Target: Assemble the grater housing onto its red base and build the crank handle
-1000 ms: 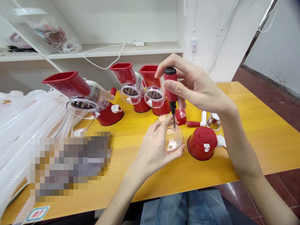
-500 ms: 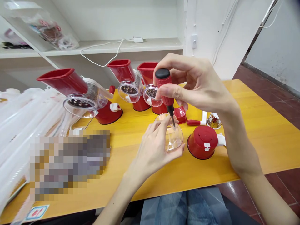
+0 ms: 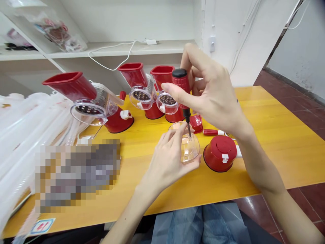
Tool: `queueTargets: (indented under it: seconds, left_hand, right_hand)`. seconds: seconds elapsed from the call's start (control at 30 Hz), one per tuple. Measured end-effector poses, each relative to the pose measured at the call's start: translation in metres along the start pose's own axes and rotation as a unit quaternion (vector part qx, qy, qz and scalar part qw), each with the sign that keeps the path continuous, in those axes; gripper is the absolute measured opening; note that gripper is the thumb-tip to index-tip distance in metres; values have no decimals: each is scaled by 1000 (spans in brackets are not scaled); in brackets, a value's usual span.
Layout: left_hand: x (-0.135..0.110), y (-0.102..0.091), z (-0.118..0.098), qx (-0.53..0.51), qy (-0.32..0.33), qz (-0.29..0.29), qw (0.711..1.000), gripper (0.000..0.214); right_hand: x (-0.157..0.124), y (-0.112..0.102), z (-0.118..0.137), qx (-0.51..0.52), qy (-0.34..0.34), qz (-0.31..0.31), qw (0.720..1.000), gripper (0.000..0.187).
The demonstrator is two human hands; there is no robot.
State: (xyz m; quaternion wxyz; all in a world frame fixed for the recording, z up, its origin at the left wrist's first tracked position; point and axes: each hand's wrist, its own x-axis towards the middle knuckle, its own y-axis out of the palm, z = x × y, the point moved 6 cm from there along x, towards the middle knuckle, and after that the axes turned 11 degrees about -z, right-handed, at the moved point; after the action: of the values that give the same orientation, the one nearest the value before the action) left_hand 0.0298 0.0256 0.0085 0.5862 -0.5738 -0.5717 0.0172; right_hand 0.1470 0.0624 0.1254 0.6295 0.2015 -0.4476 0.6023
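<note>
Several clear plastic sleeves (image 3: pixel 22 135): heaped along the left end of the yellow surface (image 3: pixel 284 149).
Leftmost grater (image 3: pixel 118 118): red hopper tilted up to the left, clear ring in front, perforated drum behind the ring.
Middle grater (image 3: pixel 132 75): same build, farther back, near the third one.
Third grater (image 3: pixel 162 75): just beside the middle one, partly behind the screwdriver (image 3: pixel 186 113).
Left hand (image 3: pixel 170 149): clamped on the clear plastic piece (image 3: pixel 190 145), thumb at its near edge, fingers across its far side.
Screwdriver: nearly upright, tip down at the clear plastic piece; the exact contact is too small to tell.
Small red piece (image 3: pixel 196 123): on the surface, just beyond the clear plastic piece.
Right hand (image 3: pixel 210 89): loosely clamped on the screwdriver, thumb across its handle.
Red crank grip (image 3: pixel 210 132): lying between the small red piece and the right wrist.
Red base (image 3: pixel 215 154): on its dark rim, right of the clear plastic piece.
</note>
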Motion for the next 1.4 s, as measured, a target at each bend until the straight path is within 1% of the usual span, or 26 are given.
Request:
queueTargets:
  seconds: [0.1,0.27,0.37,0.43,0.5,0.6,0.7,0.83,0.93,1.03,1.13,1.2,1.23,1.3,1.4]
  left_hand:
    - [0,0,0,-5,1,4,1000,84]
    - [0,0,1,-1,3,1,1000,90]
    - [-1,1,1,-7,0,5,1000,91]
    - [-1,1,1,-10,0,5,1000,90]
    - [0,0,0,-10,-2,6,1000,89]
    - [0,0,0,-2,-10,11,1000,81]
    - [1,0,0,6,-15,21,1000,75]
    - [1,0,-1,11,-9,15,1000,81]
    - [1,0,-2,14,1,8,1000,88]
    - [0,-1,-5,8,12,2,1000,94]
    - [0,-1,-5,8,12,-2,1000,94]
    - [1,-1,-4,10,14,-4,1000,94]
    - [1,-1,-4,9,15,-3,1000,93]
    - [1,-1,-4,4,10,5,1000,89]
    - [1,0,-3,-4,-3,16,1000,82]
  right_hand:
    - [2,-2,-4,88,16,50,995,37]
    - [5,-9,-8,199,11,135,971,31]
    - [3,-13,-10,212,7,200,957,27]
    - [1,-15,-12,196,-1,227,954,27]
    - [1,-17,-13,187,-12,215,959,28]
    - [1,-15,-11,168,-25,169,971,32]
    - [1,-11,-7,132,-17,140,981,33]
    - [5,-9,-4,68,-24,81,994,24]
    - [7,-9,-4,29,-44,20,998,23]
    - [6,-9,-3,-15,-26,-27,999,22]
    - [3,-10,-1,-61,2,-56,997,24]
    - [2,-10,0,-61,4,-56,997,27]
    - [1,-9,-2,-48,6,-43,998,26]
    - [1,-5,-6,7,8,1,1000,25]
    - [1,-2,-12,102,12,65,993,28]
